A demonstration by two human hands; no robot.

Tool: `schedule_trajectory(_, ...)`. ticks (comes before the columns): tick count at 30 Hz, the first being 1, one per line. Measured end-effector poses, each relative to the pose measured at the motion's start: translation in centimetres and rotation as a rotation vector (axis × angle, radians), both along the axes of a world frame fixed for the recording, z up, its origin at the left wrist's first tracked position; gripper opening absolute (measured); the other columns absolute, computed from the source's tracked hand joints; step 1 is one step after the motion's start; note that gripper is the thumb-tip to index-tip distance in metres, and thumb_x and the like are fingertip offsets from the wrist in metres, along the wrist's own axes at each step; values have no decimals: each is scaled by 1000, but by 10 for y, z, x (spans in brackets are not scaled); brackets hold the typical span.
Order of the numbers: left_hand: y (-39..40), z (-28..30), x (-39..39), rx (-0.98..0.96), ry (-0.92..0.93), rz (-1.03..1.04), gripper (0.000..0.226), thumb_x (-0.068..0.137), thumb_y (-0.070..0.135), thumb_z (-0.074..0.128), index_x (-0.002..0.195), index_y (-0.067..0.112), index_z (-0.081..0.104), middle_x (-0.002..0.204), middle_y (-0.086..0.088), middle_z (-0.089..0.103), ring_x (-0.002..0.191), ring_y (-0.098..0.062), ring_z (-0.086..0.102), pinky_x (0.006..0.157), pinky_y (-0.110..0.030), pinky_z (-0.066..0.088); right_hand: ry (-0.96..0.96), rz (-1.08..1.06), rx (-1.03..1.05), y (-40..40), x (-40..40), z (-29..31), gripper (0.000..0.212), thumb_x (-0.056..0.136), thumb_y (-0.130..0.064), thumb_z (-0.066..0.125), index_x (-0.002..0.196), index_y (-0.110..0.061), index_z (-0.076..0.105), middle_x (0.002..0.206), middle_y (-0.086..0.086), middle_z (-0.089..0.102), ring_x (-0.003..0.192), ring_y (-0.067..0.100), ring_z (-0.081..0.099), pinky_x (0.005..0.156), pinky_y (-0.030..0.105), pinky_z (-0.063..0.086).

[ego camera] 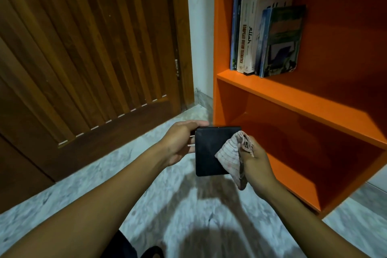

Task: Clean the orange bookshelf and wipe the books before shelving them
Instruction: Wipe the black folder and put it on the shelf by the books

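My left hand grips a black book by its left edge, thumb over the top, holding it above the floor. My right hand holds a bunched striped pinkish cloth, and the cloth lies against the book's right side. The orange bookshelf stands to the right. Several books stand upright at the left end of its upper shelf. Its lower compartment holds nothing that I can see.
A dark wooden slatted door fills the left side. A strip of white wall separates the door from the shelf. The floor is pale marbled tile. A dark sandal shows at the bottom edge.
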State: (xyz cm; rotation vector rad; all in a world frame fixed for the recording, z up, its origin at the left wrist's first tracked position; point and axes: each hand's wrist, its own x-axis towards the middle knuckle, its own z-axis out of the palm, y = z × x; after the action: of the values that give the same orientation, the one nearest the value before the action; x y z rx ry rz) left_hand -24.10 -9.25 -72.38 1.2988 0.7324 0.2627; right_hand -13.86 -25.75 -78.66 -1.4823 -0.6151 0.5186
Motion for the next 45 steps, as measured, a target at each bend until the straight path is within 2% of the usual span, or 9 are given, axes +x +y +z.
schedule_trajectory(11, 3, -11, 3, -10, -65, 61, 18, 97, 3, 56, 110, 6, 69, 83, -6, 70, 64, -10, 66, 59, -25, 55, 144, -290, 76, -5, 42, 10, 21, 101, -14, 46, 106, -25, 63, 90, 0, 71, 79, 16, 67, 71, 35, 52)
schedule_trajectory(16, -9, -14, 7, -38, -79, 10, 25, 98, -3, 49, 114, 7, 66, 90, -6, 71, 71, -12, 69, 61, -28, 56, -258, -267, -85, 1, 39, 9, 19, 103, -43, 45, 115, -34, 58, 110, -14, 66, 105, 13, 62, 87, 40, 50)
schedule_trajectory(18, -21, -15, 12, -62, -109, -1, 28, 99, -6, 46, 114, 7, 65, 87, -8, 72, 68, -13, 70, 59, -29, 56, -567, -204, -252, 6, 28, -1, 42, 103, -15, 41, 142, -33, 46, 153, -13, 41, 144, 2, 28, 119, 41, 26)
schedule_trajectory(21, -31, -19, 17, -83, -146, 64, 31, 98, -10, 42, 116, 2, 63, 88, -14, 71, 70, -22, 68, 64, -35, 57, -900, -190, -415, 7, 12, -8, 77, 84, 2, 36, 155, -27, 27, 165, -8, 7, 151, 4, -7, 123, 45, -7)
schedule_trajectory(27, -16, -21, 19, -69, -143, 217, 31, 97, -13, 39, 117, -2, 60, 92, -21, 65, 74, -30, 63, 70, -37, 53, -1097, 103, -357, 1, -1, -34, 77, 79, -6, 36, 154, -21, 31, 164, -5, 12, 152, 6, 2, 123, 45, -5)
schedule_trajectory(33, 11, -17, 13, 24, -139, 308, 29, 100, -7, 41, 110, 6, 64, 100, -18, 66, 79, -23, 63, 63, -31, 52, -1004, 397, -230, -10, -18, -51, 77, 73, 1, 47, 146, -20, 45, 158, -2, 36, 150, 7, 21, 125, 37, 5)
schedule_trajectory(36, 22, -17, 6, 242, -72, 242, 29, 101, -1, 42, 105, 15, 65, 117, -16, 64, 98, -25, 62, 69, -29, 51, -631, 410, -228, -12, -28, -54, 52, 91, -8, 40, 134, -34, 52, 138, -6, 58, 131, 12, 51, 112, 41, 41)
schedule_trajectory(42, 23, -23, -5, 372, 42, 58, 26, 102, 0, 42, 115, 9, 63, 108, -10, 63, 86, -15, 60, 62, -20, 46, 31, -63, -20, 0, -14, -29, 25, 106, -23, 43, 126, -22, 59, 123, 2, 67, 113, 14, 63, 95, 37, 51)
schedule_trajectory(45, 10, -28, -6, 363, 107, -54, 30, 100, -3, 40, 114, 10, 63, 94, -6, 63, 82, -16, 60, 61, -21, 46, 12, -285, 91, 6, -3, -3, 27, 106, -24, 40, 130, -23, 53, 122, -4, 65, 112, 13, 63, 93, 38, 53)
